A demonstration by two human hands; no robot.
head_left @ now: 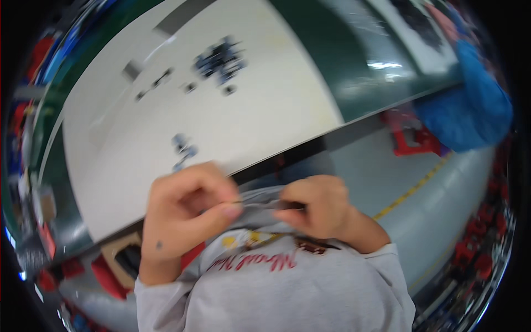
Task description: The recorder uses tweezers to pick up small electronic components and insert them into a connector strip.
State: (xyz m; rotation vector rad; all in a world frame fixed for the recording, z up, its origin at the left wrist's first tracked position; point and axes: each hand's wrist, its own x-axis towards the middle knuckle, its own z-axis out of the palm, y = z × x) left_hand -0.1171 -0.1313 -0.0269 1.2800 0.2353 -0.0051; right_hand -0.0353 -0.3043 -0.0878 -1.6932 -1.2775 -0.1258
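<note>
In front of my shirt, just off the table's near edge, both hands are raised and slightly blurred. My left hand (188, 213) is closed in a pinch, thumb tip against forefinger; whatever lies between the tips is too small to name. A short way to its right, my right hand (321, 207) also pinches, its fingers curled, with a dark spot between thumb and forefinger that I cannot make out. A small cluster of blue-and-dark parts (183, 150) lies on the white tabletop (265, 105), just beyond my left hand.
Farther back sits a heap of small blue-and-black parts (220, 61), with several loose dark pieces (160, 79) left of it. Someone in a blue garment (470, 105) is at the right. A red stool (412, 141) and an open cardboard box (124, 252) stand below table level.
</note>
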